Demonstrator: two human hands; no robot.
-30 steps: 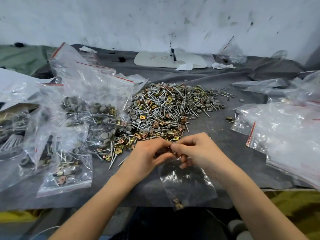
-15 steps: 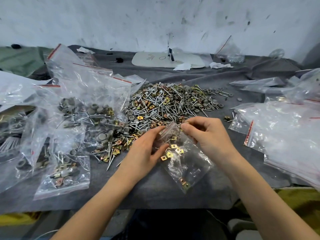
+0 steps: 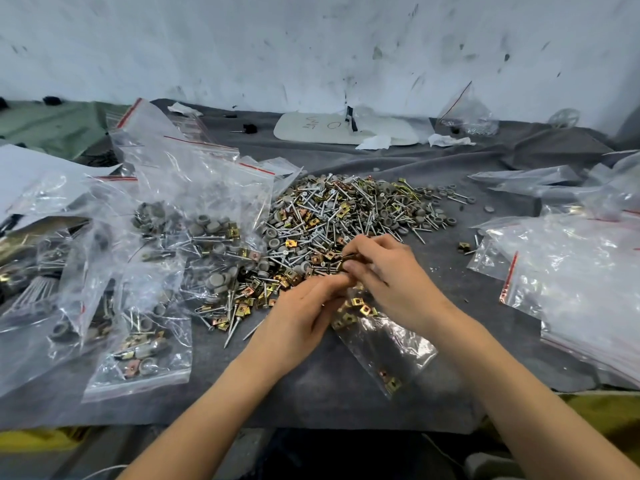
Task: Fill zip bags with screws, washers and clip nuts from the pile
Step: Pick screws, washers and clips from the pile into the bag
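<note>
1. Head view: at a grey-clothed desk [image 3: 311, 403], a person's left hand [image 3: 304, 317] grips the mouth of a clear zip bag [image 3: 391, 344], fingers curled at its edge.
2. The right hand [image 3: 388, 275] pinches a few clip nuts [image 3: 347, 262] between thumb and fingertips, at the near edge of the pile [image 3: 346, 216] of screws, washers and nuts.
3. The bag lies flat near the desk's front edge, with gold-coloured nuts already inside.
4. Filled bags [image 3: 145, 344] crowd the left; empty bags [image 3: 571, 271] are stacked on the right.
</note>
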